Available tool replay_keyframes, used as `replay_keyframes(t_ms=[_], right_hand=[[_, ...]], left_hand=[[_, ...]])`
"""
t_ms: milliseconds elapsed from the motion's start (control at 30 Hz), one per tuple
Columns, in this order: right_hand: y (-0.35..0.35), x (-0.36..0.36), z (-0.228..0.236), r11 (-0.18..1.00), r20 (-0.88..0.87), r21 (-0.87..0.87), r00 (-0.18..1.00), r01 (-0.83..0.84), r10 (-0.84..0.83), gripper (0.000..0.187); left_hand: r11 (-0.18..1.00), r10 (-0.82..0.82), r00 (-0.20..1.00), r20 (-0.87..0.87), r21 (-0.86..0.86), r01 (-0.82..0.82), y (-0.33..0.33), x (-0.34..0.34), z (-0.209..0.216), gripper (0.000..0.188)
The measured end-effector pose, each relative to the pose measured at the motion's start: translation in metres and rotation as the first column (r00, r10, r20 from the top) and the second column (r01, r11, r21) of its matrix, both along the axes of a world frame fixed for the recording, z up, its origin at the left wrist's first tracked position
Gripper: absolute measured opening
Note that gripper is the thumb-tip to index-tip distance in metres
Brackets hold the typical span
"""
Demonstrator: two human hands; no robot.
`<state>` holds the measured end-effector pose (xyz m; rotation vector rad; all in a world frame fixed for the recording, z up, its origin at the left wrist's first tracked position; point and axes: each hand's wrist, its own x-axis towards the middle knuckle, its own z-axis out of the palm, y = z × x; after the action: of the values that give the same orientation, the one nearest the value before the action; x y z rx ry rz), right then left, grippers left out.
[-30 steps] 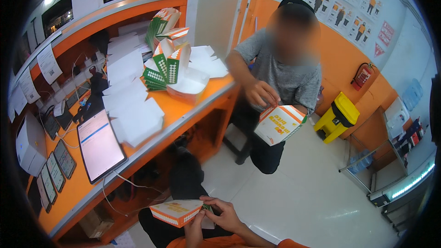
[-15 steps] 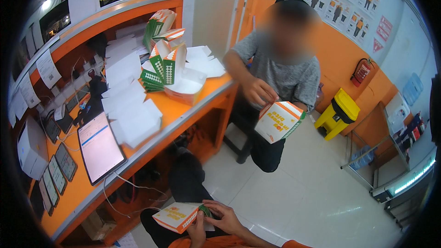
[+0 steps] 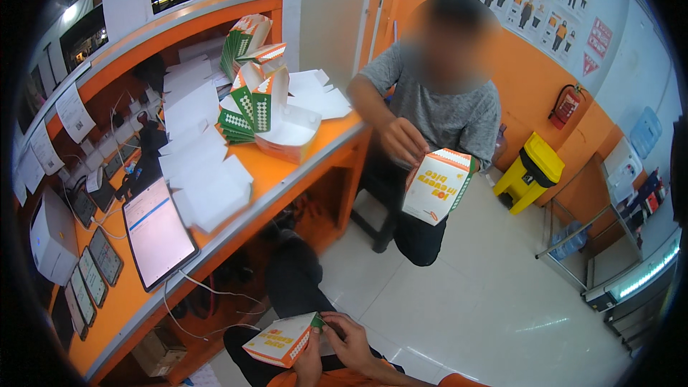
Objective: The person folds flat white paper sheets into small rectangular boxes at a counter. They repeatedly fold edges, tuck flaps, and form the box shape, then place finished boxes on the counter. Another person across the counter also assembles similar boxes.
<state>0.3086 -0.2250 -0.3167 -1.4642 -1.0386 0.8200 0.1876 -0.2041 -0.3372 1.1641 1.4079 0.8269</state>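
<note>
Over my lap, a white food carton (image 3: 279, 342) with orange, yellow and green print is held in both hands. My left hand (image 3: 309, 360) grips its near right edge, thumb up by the green end flap. The fingers of my right hand (image 3: 348, 340) are curled and pinch that green flap (image 3: 317, 321) at the corner. Across from me, a seated person in a grey shirt holds a similar carton (image 3: 436, 188) in their own hands; part of their far hand is hidden behind it.
On the orange counter (image 3: 301, 166) at left lie flat white carton blanks (image 3: 215, 190), part-folded cartons (image 3: 287, 129), a tablet (image 3: 159, 233) and several phones (image 3: 106, 254). A white cable (image 3: 215, 291) hangs off its edge. A yellow bin (image 3: 530, 172) stands beyond the person.
My right fingers have shifted slightly at the green flap, and the carton has tilted a little. The other person's carton has turned more upright.
</note>
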Motion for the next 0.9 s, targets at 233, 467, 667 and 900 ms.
replay_keyframes(t_ms=[233,467,667,900], right_hand=[[0.008,-0.001,-0.007,0.998,-0.059,-0.013,0.996,0.064,-0.064,0.017],[0.008,0.005,-0.009,0.998,-0.067,0.013,0.995,0.069,-0.068,0.017],[0.008,0.006,-0.007,0.997,-0.100,0.003,0.992,0.071,-0.071,0.017],[0.007,0.010,0.007,0.998,0.080,0.057,0.996,0.022,-0.027,0.015]], left_hand=[[0.995,-0.057,0.996,-0.066,0.075,0.062,0.008,0.006,0.006,0.036],[0.986,-0.126,0.991,-0.037,0.107,0.129,0.007,0.007,0.012,0.031],[0.990,-0.106,0.993,-0.053,0.092,0.111,0.008,0.007,0.009,0.031],[0.987,-0.079,0.996,-0.028,0.137,0.082,0.005,0.003,0.001,0.032]])
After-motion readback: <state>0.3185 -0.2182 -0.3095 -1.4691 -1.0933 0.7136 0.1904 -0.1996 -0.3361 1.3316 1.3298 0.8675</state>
